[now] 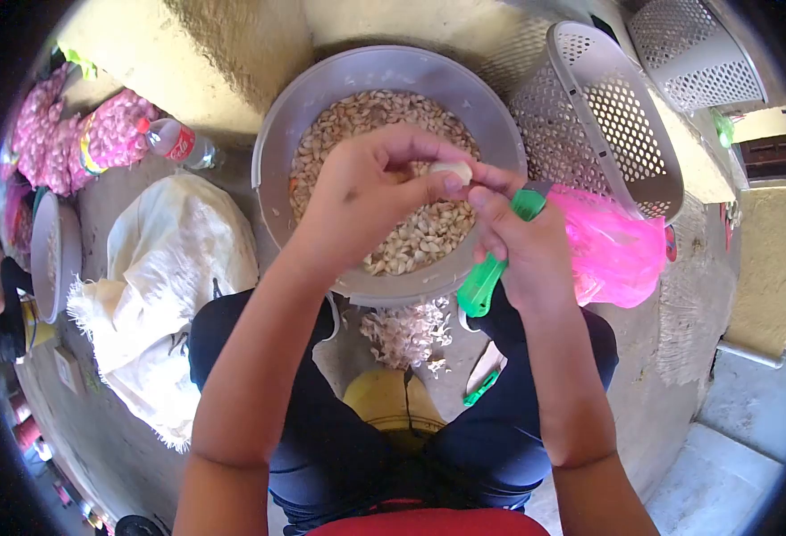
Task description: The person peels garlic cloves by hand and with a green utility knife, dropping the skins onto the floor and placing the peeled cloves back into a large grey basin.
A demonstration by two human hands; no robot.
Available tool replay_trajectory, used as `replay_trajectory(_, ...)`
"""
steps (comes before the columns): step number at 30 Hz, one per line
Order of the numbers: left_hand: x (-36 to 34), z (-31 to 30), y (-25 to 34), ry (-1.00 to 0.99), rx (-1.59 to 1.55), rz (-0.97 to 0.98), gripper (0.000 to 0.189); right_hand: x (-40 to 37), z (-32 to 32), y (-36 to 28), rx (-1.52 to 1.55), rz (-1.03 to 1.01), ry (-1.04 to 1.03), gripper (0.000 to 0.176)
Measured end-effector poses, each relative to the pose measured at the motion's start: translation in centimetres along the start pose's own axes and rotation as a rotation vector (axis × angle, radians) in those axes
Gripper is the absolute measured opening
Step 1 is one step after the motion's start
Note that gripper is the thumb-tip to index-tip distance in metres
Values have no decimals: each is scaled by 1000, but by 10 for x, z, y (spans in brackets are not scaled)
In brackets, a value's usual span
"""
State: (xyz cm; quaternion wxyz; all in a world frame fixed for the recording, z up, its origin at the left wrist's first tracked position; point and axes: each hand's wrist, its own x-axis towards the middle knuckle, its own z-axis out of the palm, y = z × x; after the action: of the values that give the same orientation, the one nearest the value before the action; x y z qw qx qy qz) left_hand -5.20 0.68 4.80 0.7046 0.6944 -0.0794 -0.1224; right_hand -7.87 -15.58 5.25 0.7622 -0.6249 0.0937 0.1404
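Observation:
My left hand (357,192) pinches a pale peeled garlic clove (452,171) between thumb and fingers, above the tub. Close against it, my right hand (531,246) is wrapped round a green-handled knife (479,288), its thumb and fingertip right at the clove. Most of the blade is hidden by the hand. Below both hands stands a wide grey tub (277,98) holding many loose garlic cloves (402,246). Papery garlic skins (406,335) lie on the ground between my feet, in front of the tub.
A pink plastic bag (612,246) and a perforated basket (630,125) stand to the right. On the left are a white woven sack (178,241), a cola bottle (178,143) and pink net bags of garlic (111,134). A yellow container (384,397) sits between my legs.

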Motion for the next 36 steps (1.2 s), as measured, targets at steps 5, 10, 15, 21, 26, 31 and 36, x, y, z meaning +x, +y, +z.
replay_trajectory(5,-19,19,-5,162,-21,4,20,-2,3,4,27,-38,12,29)
replay_trajectory(10,-16,17,-11,166,-22,217,19,-1,1,-1,-39,-70,18,22)
replay_trajectory(15,-9,16,-14,193,14,114,16,9,2,1,-138,-181,39,17)
replay_trajectory(21,-1,13,-20,221,115,188,12,25,3,6,-407,-385,65,16)
replay_trajectory(26,1,11,-14,201,241,236,9,28,4,-4,-236,-118,83,13)
replay_trajectory(31,5,10,-19,262,-11,116,10,39,0,-8,67,-18,113,19)
replay_trajectory(36,7,10,-23,248,-135,22,13,40,-4,-1,140,-44,37,22)
